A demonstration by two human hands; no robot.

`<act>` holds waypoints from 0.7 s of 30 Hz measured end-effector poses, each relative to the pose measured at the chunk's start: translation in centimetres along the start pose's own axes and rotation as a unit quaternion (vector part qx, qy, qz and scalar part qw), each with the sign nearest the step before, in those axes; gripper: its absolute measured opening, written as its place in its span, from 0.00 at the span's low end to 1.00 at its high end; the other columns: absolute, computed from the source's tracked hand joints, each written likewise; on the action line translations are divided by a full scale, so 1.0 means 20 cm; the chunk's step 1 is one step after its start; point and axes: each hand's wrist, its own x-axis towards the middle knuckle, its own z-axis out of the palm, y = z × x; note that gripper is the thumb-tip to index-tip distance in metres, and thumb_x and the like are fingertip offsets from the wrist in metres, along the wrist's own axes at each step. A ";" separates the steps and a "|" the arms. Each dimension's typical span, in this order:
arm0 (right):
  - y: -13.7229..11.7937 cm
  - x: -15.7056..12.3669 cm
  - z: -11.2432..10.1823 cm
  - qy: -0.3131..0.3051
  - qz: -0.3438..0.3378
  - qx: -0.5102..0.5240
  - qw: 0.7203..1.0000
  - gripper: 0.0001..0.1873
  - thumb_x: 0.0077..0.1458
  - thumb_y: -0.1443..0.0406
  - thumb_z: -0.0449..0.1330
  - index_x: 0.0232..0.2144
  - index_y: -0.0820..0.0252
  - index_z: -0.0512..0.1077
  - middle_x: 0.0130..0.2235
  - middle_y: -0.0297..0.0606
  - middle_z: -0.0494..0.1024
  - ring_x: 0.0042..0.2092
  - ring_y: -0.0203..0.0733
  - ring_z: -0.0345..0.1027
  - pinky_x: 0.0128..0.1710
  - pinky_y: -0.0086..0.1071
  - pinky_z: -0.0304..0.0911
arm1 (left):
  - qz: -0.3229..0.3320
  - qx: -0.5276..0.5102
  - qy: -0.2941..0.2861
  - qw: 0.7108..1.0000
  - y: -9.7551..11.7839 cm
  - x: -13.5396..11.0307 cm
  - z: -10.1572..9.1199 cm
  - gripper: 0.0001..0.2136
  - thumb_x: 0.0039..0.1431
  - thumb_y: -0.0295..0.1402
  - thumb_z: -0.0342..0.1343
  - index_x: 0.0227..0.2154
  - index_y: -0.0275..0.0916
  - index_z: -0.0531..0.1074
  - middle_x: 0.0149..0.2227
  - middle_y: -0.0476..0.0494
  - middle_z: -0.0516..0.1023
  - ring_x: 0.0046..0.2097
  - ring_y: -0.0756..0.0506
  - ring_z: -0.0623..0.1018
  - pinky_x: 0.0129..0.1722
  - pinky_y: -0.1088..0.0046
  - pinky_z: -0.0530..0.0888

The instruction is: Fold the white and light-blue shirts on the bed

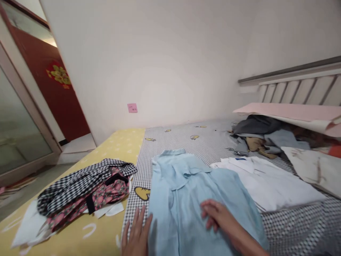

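A light blue collared shirt (183, 188) lies spread flat on the checked bedsheet (210, 142), collar pointing away from me. My left hand (136, 233) rests flat at the shirt's left edge, fingers stretched out on the sheet. My right hand (220, 217) lies on the middle of the blue shirt, fingers bent slightly and pressing the cloth, nothing held in it.
A white shirt (269, 181) lies to the right of the blue one. A pile of black-and-white checked and pink floral clothes (87, 188) sits on the yellow sheet (117, 145) at left. More clothes (266, 137) are heaped by the headboard. A red door (50, 85) stands at far left.
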 end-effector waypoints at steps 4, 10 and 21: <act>-0.33 0.34 -0.19 0.167 -0.077 -0.039 0.982 0.17 0.44 0.56 0.53 0.35 0.58 0.70 0.28 0.34 0.75 0.22 0.35 0.68 0.19 0.28 0.53 | -0.012 -0.004 -0.088 0.996 0.09 0.39 0.11 0.37 0.54 0.12 0.36 0.64 0.45 0.65 0.71 0.42 0.53 0.72 0.41 0.55 0.69 0.49 0.57; -0.54 0.71 0.04 0.113 -0.175 -0.165 0.964 0.13 0.52 0.62 0.52 0.38 0.55 0.72 0.32 0.32 0.77 0.26 0.37 0.73 0.30 0.31 0.65 | 0.022 -0.080 -0.134 0.987 0.15 0.77 0.39 0.30 0.64 0.22 0.39 0.68 0.49 0.56 0.73 0.45 0.50 0.73 0.40 0.50 0.70 0.42 0.50; -0.76 1.24 0.85 0.015 -0.200 -0.434 0.878 0.25 0.61 0.46 0.53 0.47 0.58 0.73 0.50 0.50 0.79 0.55 0.58 0.69 0.56 0.54 0.56 | 0.010 -0.065 -0.023 0.998 0.18 0.71 0.59 0.27 0.69 0.41 0.48 0.68 0.61 0.50 0.72 0.47 0.56 0.71 0.36 0.57 0.67 0.36 0.57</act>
